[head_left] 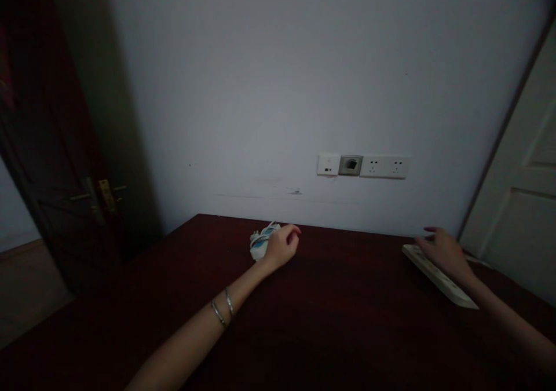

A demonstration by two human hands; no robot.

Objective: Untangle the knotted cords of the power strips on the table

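My left hand (283, 246) is over the table beside a small white and blue device (259, 246), which has a pale cord wound round it and a plug at its left end. The fingers curl inward with nothing visible in them, and the hand partly covers the device's right side. Two silver bracelets (223, 307) sit on that forearm. At the right, my right hand (443, 252) is just above a long white power strip (441, 281), its fingers apart and slightly blurred. The hand and wrist hide part of the strip; whether they touch it I cannot tell.
The dark red table (339, 304) meets a pale wall (260, 101). Wall sockets (384, 167) sit above its back edge. A dark door (52, 148) with metal handles stands at the left, a white door (525, 188) at the right. A pale cord (478, 261) lies behind the right wrist.
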